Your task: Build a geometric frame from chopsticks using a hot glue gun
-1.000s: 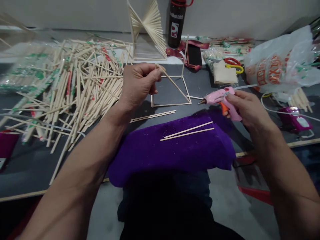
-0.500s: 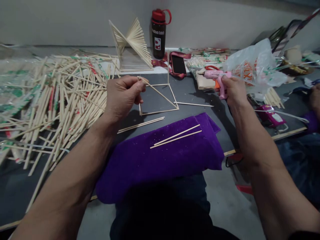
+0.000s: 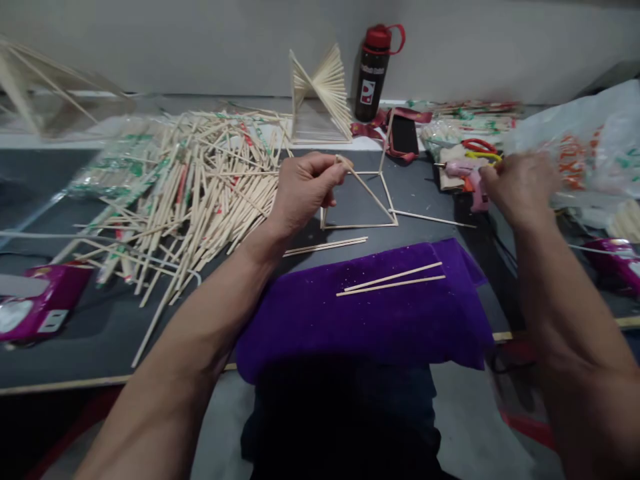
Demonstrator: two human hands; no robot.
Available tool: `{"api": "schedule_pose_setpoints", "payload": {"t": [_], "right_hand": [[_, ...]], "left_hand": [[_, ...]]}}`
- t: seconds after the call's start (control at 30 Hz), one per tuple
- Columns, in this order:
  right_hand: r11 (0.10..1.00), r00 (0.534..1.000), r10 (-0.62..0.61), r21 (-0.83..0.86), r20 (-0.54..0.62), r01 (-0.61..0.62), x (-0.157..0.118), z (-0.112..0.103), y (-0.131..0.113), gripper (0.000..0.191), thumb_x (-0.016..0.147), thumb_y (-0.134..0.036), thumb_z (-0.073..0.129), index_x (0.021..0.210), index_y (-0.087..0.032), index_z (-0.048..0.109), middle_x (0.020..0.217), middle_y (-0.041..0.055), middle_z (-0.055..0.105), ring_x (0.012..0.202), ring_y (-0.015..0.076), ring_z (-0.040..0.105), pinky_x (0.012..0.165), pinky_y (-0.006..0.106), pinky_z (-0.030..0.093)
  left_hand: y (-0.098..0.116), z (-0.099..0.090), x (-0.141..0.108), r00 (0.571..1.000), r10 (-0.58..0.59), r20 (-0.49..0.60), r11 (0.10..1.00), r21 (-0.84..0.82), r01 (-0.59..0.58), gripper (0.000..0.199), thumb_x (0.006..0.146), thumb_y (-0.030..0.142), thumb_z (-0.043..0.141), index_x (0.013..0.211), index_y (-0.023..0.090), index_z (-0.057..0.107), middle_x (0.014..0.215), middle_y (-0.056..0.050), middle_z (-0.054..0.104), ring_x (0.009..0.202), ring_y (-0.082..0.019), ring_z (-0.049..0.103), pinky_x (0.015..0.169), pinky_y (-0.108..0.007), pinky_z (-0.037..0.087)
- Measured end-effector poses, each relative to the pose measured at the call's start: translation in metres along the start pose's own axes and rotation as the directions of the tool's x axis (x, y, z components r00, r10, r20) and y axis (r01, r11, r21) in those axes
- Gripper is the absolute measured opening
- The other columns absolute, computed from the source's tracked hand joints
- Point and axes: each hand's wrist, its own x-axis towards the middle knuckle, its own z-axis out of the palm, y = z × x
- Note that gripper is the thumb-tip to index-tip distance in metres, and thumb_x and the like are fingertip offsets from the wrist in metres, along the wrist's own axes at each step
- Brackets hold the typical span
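Note:
My left hand [image 3: 310,187] pinches the upper end of a thin wooden stick [image 3: 373,193] between thumb and fingers. The stick slants down to the near right corner of a square stick frame [image 3: 357,225] lying on the grey table, where one stick stands up at the far corner. My right hand [image 3: 525,187] is smeared by motion, its thumb by the handle of a pink glue gun [image 3: 463,168], its fingers hidden. The gun sits low over a pale block [image 3: 453,177]. Loose sticks [image 3: 400,277] lie on a purple cloth [image 3: 370,327] in front of me.
A big pile of sticks [image 3: 200,207] spreads at left. Along the wall stand a twisted stick model [image 3: 323,100] and a red-capped bottle [image 3: 373,73], with a phone [image 3: 404,137] lying nearby. A plastic bag [image 3: 590,147] fills the right. A magenta device [image 3: 50,300] lies far left.
The view has swung left. The glue gun has dropped lower toward the block, and my right hand has shifted slightly away from it. My left hand still pinches the stick at the frame.

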Motion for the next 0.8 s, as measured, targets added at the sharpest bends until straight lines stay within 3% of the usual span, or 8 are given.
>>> {"api": "schedule_pose_setpoints", "payload": {"t": [0.07, 0.1, 0.2, 0.3, 0.43, 0.6, 0.8], "right_hand": [[0.992, 0.988, -0.123, -0.025, -0.097, 0.121, -0.017, 0.008, -0.038, 0.033, 0.084, -0.017, 0.087, 0.060, -0.027, 0.068, 0.053, -0.0016, 0.046, 0.070, 0.0201, 0.057, 0.068, 0.031, 0.044], [0.969, 0.970, -0.243, 0.035, -0.013, 0.243, -0.027, 0.015, -0.060, 0.020, 0.091, -0.021, 0.084, 0.073, -0.029, 0.080, 0.059, -0.0012, 0.058, 0.071, 0.0190, 0.059, 0.070, 0.031, 0.047], [0.871, 0.880, -0.451, 0.290, 0.149, 0.397, -0.050, 0.044, -0.117, 0.010, 0.086, -0.018, 0.085, 0.082, -0.027, 0.086, 0.073, -0.0004, 0.073, 0.078, 0.0194, 0.068, 0.075, 0.034, 0.054], [0.833, 0.840, -0.487, 0.415, 0.237, 0.366, -0.058, 0.076, -0.146, 0.012, 0.080, -0.023, 0.095, 0.078, -0.028, 0.083, 0.078, -0.0003, 0.075, 0.084, 0.0218, 0.072, 0.077, 0.035, 0.057], [0.817, 0.823, -0.483, 0.493, 0.300, 0.300, -0.055, 0.100, -0.149, 0.022, 0.079, -0.032, 0.102, 0.076, -0.027, 0.080, 0.074, -0.0004, 0.071, 0.086, 0.0220, 0.072, 0.079, 0.035, 0.057], [0.806, 0.800, -0.528, 0.464, 0.285, 0.367, -0.057, 0.101, -0.145, 0.024, 0.088, -0.043, 0.096, 0.077, -0.027, 0.081, 0.078, 0.0013, 0.074, 0.084, 0.0211, 0.071, 0.075, 0.034, 0.055], [0.803, 0.787, -0.543, 0.455, 0.293, 0.385, -0.058, 0.102, -0.144, 0.020, 0.090, -0.033, 0.094, 0.077, -0.028, 0.080, 0.079, 0.0015, 0.074, 0.088, 0.0223, 0.073, 0.077, 0.035, 0.055]], "left_hand": [[0.001, 0.000, -0.001, 1.000, -0.015, 0.004, 1.000, 0.012, 0.015, 0.020, 0.090, 0.038, 0.079, 0.077, 0.023, 0.078, 0.076, -0.001, 0.075, 0.044, -0.006, 0.049, 0.039, -0.019, 0.041], [0.001, 0.000, -0.001, 1.000, -0.023, 0.004, 0.999, 0.026, 0.023, 0.021, 0.091, 0.037, 0.079, 0.077, 0.023, 0.078, 0.078, -0.001, 0.076, 0.044, -0.006, 0.050, 0.039, -0.019, 0.041], [0.002, -0.001, -0.002, 0.999, -0.033, 0.013, 0.998, 0.049, 0.032, 0.021, 0.094, 0.037, 0.078, 0.079, 0.023, 0.079, 0.081, -0.001, 0.077, 0.045, -0.006, 0.052, 0.040, -0.019, 0.041], [0.002, -0.004, -0.003, 0.999, -0.029, 0.038, 0.998, 0.049, 0.028, 0.019, 0.097, 0.037, 0.080, 0.085, 0.023, 0.083, 0.081, 0.000, 0.075, 0.045, -0.006, 0.053, 0.042, -0.019, 0.043], [0.001, -0.006, -0.005, 0.999, -0.007, 0.053, 0.998, 0.064, 0.003, 0.021, 0.102, 0.038, 0.081, 0.087, 0.023, 0.084, 0.082, 0.000, 0.074, 0.046, -0.006, 0.056, 0.043, -0.020, 0.045], [0.002, -0.006, -0.006, 0.999, -0.021, 0.045, 0.997, 0.077, 0.018, 0.020, 0.102, 0.038, 0.082, 0.087, 0.025, 0.085, 0.083, 0.000, 0.075, 0.048, -0.007, 0.058, 0.044, -0.020, 0.046], [0.003, -0.009, -0.006, 0.997, -0.069, 0.028, 0.989, 0.134, 0.064, 0.016, 0.102, 0.039, 0.085, 0.099, 0.024, 0.088, 0.086, -0.001, 0.080, 0.053, -0.008, 0.063, 0.042, -0.017, 0.044]]}}
